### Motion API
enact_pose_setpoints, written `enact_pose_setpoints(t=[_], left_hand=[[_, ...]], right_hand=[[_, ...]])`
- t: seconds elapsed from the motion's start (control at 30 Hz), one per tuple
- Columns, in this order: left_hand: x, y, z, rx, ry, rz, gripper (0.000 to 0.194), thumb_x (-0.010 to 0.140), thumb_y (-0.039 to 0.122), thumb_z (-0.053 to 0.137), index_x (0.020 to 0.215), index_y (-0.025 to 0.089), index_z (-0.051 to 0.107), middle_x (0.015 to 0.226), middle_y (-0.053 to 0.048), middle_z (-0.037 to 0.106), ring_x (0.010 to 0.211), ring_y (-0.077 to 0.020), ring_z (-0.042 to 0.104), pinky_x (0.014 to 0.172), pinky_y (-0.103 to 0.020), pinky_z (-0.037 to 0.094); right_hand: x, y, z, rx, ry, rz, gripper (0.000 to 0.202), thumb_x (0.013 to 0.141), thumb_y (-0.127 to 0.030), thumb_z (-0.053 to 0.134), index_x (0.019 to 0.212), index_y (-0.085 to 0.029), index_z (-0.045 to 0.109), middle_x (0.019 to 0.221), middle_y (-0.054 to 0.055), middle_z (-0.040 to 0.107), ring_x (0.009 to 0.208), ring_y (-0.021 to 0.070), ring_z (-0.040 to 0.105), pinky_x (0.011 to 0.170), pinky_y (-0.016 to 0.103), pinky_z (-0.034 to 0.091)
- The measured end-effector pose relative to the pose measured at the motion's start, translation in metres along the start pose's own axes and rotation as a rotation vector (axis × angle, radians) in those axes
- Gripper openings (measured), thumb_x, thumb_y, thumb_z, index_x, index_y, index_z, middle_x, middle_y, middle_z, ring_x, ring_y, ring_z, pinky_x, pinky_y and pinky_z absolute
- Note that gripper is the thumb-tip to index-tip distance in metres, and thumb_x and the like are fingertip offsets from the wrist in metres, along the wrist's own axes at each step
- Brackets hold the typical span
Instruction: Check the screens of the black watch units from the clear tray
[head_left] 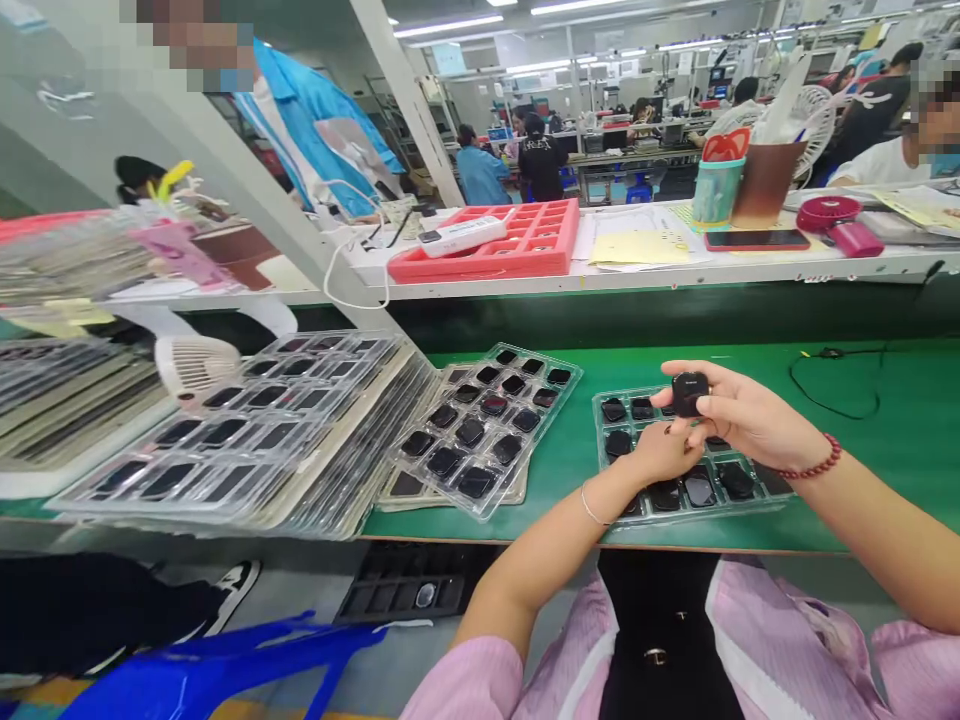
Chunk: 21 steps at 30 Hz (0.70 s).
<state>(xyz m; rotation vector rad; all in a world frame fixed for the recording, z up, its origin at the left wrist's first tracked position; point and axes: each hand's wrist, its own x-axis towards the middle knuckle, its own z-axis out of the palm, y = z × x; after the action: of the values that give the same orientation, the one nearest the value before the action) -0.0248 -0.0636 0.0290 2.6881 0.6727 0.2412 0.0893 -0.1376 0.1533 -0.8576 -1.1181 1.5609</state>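
My right hand (750,408), with a red bead bracelet at the wrist, pinches a small black glossy square piece (689,394) with rounded corners between thumb and fingers. Just below it, my left hand (666,452) is curled close against the right fingers; its fingertips are partly hidden, so what they hold does not show. Both hands are above a clear plastic tray (609,388) of similar black pieces in separate pockets. The hands and forearms cover part of this tray.
Another clear tray (491,515) of black pieces lies askew to the left. Beyond it rises a tall stack of filled trays (330,490). A red compartment tray (480,265), a phone (757,241) and cups are on the shelf. A black cable (832,405) lies at right.
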Motion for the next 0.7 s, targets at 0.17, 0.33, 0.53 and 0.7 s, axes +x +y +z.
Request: enact_pose_setpoints(t=[0.17,0.33,0.53,0.7], left_hand=[[0.006,-0.002,0.011,-0.054,-0.023,-0.070,0.029,0.095,0.038,0.043,0.108,0.019,0.061,0.112,-0.007,0.066,0.105,-0.0260,0.062,0.082,-0.038,0.054],[0.007,-0.001,0.006,-0.039,-0.057,-0.078,0.028,0.095,0.038,0.043,0.101,0.021,0.065,0.104,-0.005,0.068,0.099,-0.0242,0.064,0.077,-0.032,0.050],[0.006,-0.002,-0.002,-0.098,-0.063,0.016,0.024,0.094,0.029,0.047,0.093,0.018,0.068,0.096,-0.003,0.070,0.086,-0.0161,0.063,0.072,-0.024,0.042],[0.009,-0.005,0.003,-0.163,-0.055,0.033,0.021,0.092,0.028,0.049,0.095,0.018,0.068,0.100,-0.001,0.071,0.089,-0.0155,0.064,0.063,-0.025,0.035]], right_hand=[[-0.001,0.011,-0.025,-0.024,-0.011,-0.021,0.051,0.082,-0.027,0.076,0.129,-0.023,0.056,0.120,0.011,0.064,0.090,0.0200,0.071,0.067,0.025,0.062],[-0.001,0.010,-0.040,-0.015,-0.054,-0.091,0.045,0.088,-0.039,0.071,0.126,-0.021,0.058,0.119,0.012,0.064,0.092,0.0204,0.070,0.069,0.028,0.061],[0.014,-0.002,-0.056,-0.098,0.063,-0.058,0.032,0.086,-0.041,0.072,0.107,-0.019,0.062,0.093,0.007,0.067,0.063,0.0121,0.065,0.054,0.020,0.053],[-0.015,-0.040,-0.045,-0.216,0.002,-0.104,0.068,0.080,-0.043,0.077,0.140,-0.041,0.045,0.116,0.011,0.062,0.061,0.0134,0.059,0.049,0.026,0.052]])
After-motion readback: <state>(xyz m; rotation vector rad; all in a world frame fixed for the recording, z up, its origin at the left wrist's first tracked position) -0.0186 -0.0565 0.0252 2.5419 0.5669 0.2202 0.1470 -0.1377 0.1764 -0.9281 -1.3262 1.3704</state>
